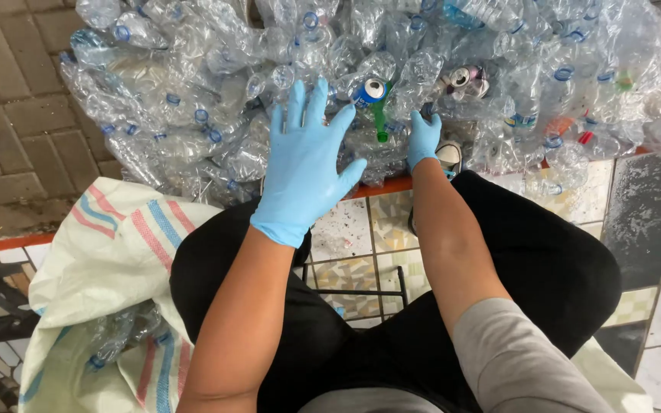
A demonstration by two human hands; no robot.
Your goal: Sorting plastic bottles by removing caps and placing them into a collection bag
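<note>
Two hands in thin blue disposable gloves reach from a seated person's lap toward a heap of crushed clear plastic bottles (216, 115) piled on the ground ahead. The left hand (305, 164) hovers above the heap's near edge, fingers spread wide and holding nothing. The right hand (424, 139) is lower, fingers curled down into the bottles; whether it grips one cannot be told. Between the hands lies a green plastic bottle (380, 122), beside a blue drink can (370, 92). A white woven sack with pink and blue stripes (109, 252) gapes at the left knee.

Single head camera, looking steeply down over lap, close on bottle heap (392, 84) ahead
</note>
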